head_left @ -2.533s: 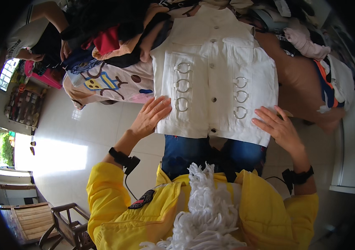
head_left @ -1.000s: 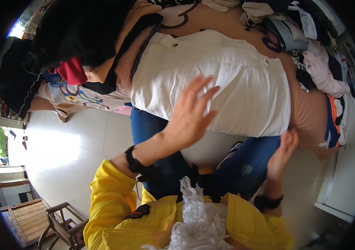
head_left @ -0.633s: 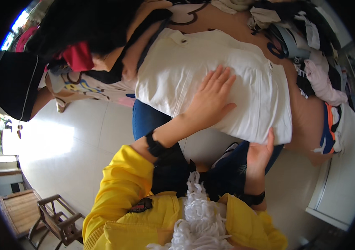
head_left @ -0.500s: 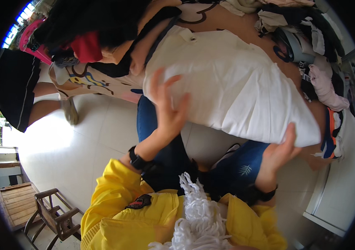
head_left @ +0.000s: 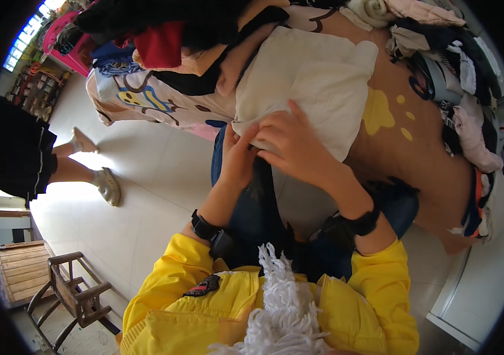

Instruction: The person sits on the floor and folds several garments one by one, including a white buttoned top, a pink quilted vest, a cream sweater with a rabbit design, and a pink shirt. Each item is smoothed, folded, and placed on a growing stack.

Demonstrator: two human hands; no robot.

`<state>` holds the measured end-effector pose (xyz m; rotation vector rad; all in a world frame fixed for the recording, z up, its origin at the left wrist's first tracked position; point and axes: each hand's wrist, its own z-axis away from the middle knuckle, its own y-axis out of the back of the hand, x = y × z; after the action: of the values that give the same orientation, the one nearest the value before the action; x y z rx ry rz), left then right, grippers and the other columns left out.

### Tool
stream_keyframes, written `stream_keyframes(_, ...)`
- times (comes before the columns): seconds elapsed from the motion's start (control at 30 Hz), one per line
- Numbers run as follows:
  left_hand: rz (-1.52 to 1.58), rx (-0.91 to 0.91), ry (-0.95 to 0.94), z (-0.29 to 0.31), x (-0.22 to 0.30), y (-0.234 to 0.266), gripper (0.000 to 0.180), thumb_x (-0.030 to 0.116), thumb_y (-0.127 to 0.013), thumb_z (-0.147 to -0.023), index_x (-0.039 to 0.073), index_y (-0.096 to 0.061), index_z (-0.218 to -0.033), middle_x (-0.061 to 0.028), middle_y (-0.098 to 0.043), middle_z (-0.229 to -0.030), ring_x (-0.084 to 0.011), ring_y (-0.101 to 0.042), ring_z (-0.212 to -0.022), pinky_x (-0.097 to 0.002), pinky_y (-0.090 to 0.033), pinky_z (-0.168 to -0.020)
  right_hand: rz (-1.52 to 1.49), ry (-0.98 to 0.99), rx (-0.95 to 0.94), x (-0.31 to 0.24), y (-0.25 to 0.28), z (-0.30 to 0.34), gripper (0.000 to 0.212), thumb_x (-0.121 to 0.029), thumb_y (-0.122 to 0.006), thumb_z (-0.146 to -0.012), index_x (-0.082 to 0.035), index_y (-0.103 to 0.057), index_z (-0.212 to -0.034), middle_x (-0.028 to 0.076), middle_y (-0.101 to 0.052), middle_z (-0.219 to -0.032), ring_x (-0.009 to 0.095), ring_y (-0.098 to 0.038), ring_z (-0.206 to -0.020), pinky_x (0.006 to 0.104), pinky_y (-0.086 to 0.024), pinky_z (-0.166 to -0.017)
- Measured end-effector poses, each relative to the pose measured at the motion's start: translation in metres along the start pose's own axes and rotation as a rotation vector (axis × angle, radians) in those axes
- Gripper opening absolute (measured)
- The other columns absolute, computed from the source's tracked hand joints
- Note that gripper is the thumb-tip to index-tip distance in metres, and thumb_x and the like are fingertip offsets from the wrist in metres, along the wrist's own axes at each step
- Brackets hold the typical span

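Observation:
A white garment (head_left: 311,77), now folded to a shorter, roughly square shape, lies on the brown patterned cloth in front of me. At its near left corner, my left hand (head_left: 239,155) is closed on the edge, thumb and fingers against the fabric. My right hand (head_left: 296,142) meets it there, its fingers bent over the same near edge and one finger lying on top of the garment. Part of the edge is hidden beneath the fingers.
The brown patterned cloth (head_left: 406,160) drapes over the surface. Piled dark and red clothes (head_left: 157,44) are at far left, more clothes (head_left: 471,139) on the right. Another person's legs (head_left: 74,168) stand at left, near a wooden chair (head_left: 80,293).
The garment's right part has been folded over to the left, baring the brown cloth with its yellow print. My right hand has moved left to join my left hand at the near edge.

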<state>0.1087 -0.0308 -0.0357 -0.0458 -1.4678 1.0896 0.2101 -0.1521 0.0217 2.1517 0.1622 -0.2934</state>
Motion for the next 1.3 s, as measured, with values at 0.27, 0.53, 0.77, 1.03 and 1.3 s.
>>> stream_keyframes(0.27, 0.047, 0.032, -0.144, -0.012, -0.005, 0.008, 0.029, 0.007, -0.068, -0.089, 0.007, -0.057, -0.116, -0.0038, -0.065, -0.107, -0.0144, -0.064, -0.097, -0.0299, -0.052, -0.087, 0.173, -0.101, 0.376, 0.045, 0.080, 0.009, 0.037, -0.007, -0.072, -0.077, -0.007, -0.064, -0.114, 0.010, -0.061, -0.116, 0.031, -0.056, -0.108, 0.0429, -0.044, -0.093)
stream_keyframes(0.53, 0.141, 0.128, -0.051, -0.019, -0.006, 0.017, 0.032, 0.008, -0.067, -0.090, 0.004, -0.054, -0.119, -0.0079, -0.064, -0.113, -0.0182, -0.064, -0.105, -0.0326, -0.052, -0.090, 0.378, -0.082, 0.120, 0.086, 0.046, -0.006, 0.041, -0.032, -0.063, -0.090, -0.013, -0.062, -0.126, 0.008, -0.057, -0.133, 0.026, -0.051, -0.119, 0.0425, -0.033, -0.108)
stream_keyframes(0.77, 0.215, -0.229, -0.004, 0.015, 0.033, 0.004, 0.059, 0.007, -0.069, -0.083, 0.000, -0.045, -0.136, -0.0132, -0.060, -0.126, -0.0274, -0.061, -0.112, -0.0391, -0.048, -0.100, -0.522, -0.504, 0.208, 0.013, 0.058, 0.035, 0.060, -0.036, -0.064, -0.093, -0.010, -0.045, -0.143, 0.016, -0.048, -0.143, 0.031, -0.043, -0.133, 0.0436, -0.026, -0.114)
stream_keyframes(1.03, -0.719, -1.230, -0.757, 0.065, 0.032, -0.126, 0.044, 0.010, -0.079, -0.066, 0.004, -0.061, -0.106, -0.0238, -0.047, -0.140, -0.0504, -0.033, -0.137, -0.0617, -0.023, -0.112, -1.822, -0.471, 0.785, -0.050, 0.081, 0.152, 0.093, -0.074, -0.035, -0.092, -0.010, -0.013, -0.156, 0.011, -0.020, -0.160, 0.029, -0.025, -0.145, 0.0448, -0.023, -0.118)
stream_keyframes(1.3, -1.077, -1.640, -0.733, 0.100, -0.061, -0.140, 0.045, 0.008, -0.077, -0.068, 0.008, -0.060, -0.110, -0.0092, -0.054, -0.133, -0.0363, -0.037, -0.139, -0.0696, -0.015, -0.114, -2.122, -0.470, 1.222, -0.068, 0.071, 0.286, 0.086, -0.071, -0.040, -0.092, -0.008, -0.032, -0.150, 0.012, -0.038, -0.152, 0.031, -0.036, -0.139, 0.0459, -0.029, -0.115)
